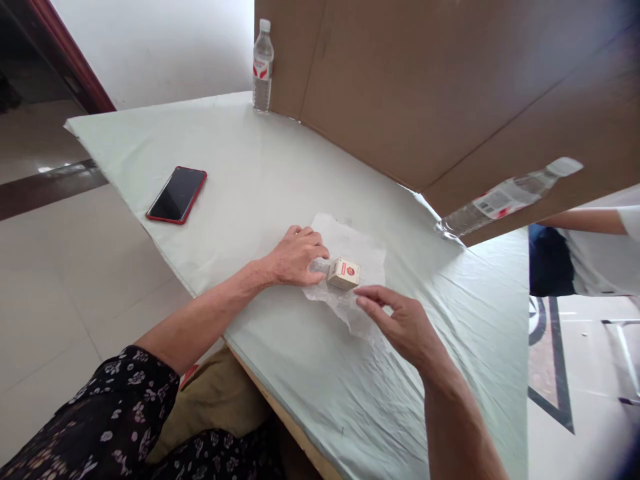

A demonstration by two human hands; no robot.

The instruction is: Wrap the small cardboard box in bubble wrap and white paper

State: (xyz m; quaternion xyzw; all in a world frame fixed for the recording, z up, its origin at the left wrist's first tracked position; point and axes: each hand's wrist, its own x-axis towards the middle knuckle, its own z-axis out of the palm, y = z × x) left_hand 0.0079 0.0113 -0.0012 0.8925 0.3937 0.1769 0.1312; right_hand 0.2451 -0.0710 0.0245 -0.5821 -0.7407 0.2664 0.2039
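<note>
A small cream box (344,274) with a red label rests on a thin, crumpled translucent sheet (367,260) on the table. Just left of the box, my left hand (299,256) lies over the sheet's left edge, its fingers curled and apart, with no object visible in it. To the lower right of the box is my right hand (393,319), thumb and forefinger close to each other near the box's corner. Whether anything thin lies between those fingertips is too small to tell.
A phone in a red case (177,195) lies at the left of the pale green-covered table (240,160). One bottle (263,67) stands at the back; another (505,198) leans against the brown cardboard panel (380,87). Behind the panel at the right, a person's arm (585,220) shows.
</note>
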